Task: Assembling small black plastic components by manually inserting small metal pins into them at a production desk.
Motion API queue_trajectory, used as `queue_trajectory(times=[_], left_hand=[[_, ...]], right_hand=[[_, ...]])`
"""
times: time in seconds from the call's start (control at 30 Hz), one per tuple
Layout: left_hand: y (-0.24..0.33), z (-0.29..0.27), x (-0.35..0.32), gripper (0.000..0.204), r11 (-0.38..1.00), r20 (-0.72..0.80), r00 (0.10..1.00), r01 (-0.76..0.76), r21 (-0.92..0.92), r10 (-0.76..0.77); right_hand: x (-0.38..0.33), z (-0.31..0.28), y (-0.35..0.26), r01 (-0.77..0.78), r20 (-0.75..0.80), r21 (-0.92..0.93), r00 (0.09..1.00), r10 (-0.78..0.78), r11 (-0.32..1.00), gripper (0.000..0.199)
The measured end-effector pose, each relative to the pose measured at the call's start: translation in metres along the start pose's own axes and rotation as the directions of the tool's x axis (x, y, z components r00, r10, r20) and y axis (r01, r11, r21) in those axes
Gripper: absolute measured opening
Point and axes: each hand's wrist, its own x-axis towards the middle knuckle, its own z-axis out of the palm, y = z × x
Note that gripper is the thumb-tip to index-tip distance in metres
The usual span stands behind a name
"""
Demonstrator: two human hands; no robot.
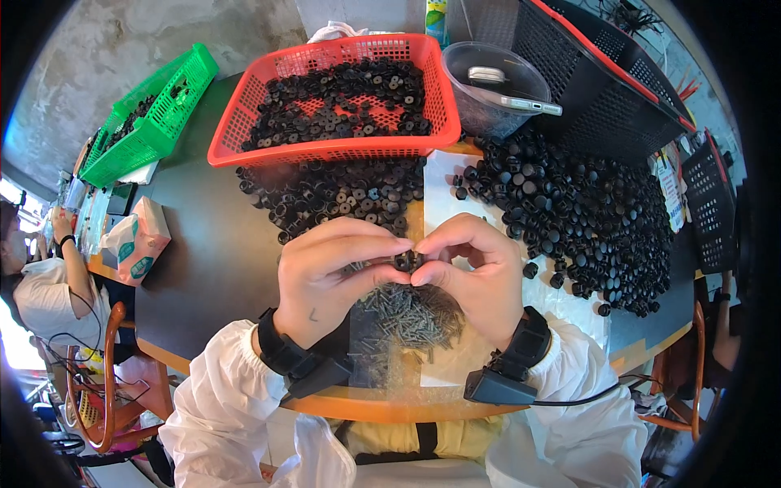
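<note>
Black rubber cap (406, 261), seemingly one, pinched between fingertips of curled left hand (325, 281) and right hand (476, 276).

likely assembly workshop: parts baskets (333, 98), screws (411, 317)

Both hands, left hand (329, 272) and right hand (476, 272), pinch a small black round rubber grommet (406, 261) over a pile of grey metal screws (411, 313) on the tabletop (211, 260)

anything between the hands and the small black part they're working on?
No. The left hand and right hand already pinch the small black part between their fingertips, above the pile of screws. Nothing visible sits between.
</note>
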Motion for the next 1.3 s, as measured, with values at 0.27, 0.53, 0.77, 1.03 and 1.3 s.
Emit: queue_trajectory(times=[0.27,0.53,0.77,1.03,1.3], left_hand=[[0.000,0.003,-0.001,0.036,0.999,0.000,0.999,-0.038,-0.031,0.038],[-0.002,0.002,-0.002,0.037,0.999,-0.004,0.999,-0.045,0.015,0.045],[-0.002,0.002,-0.002,0.037,0.998,0.033,0.997,-0.067,0.004,0.067],[-0.006,0.003,-0.008,0.034,0.966,0.081,0.995,-0.040,-0.255,0.063],[0.006,0.003,-0.007,0.023,0.985,0.152,0.976,-0.166,0.051,0.157]], right_hand=[[-0.003,0.001,0.000,-0.099,0.016,0.214,0.995,0.098,0.972,0.022],[-0.001,0.000,0.002,-0.041,0.011,0.135,0.999,0.039,0.990,0.021],[0.001,0.000,-0.005,-0.206,0.092,0.130,0.976,0.195,0.970,0.026],[0.010,-0.010,-0.005,-0.351,0.337,0.254,0.905,0.258,0.901,0.030],[0.010,-0.013,-0.015,-0.341,0.317,0.110,0.902,0.292,0.934,0.025]])
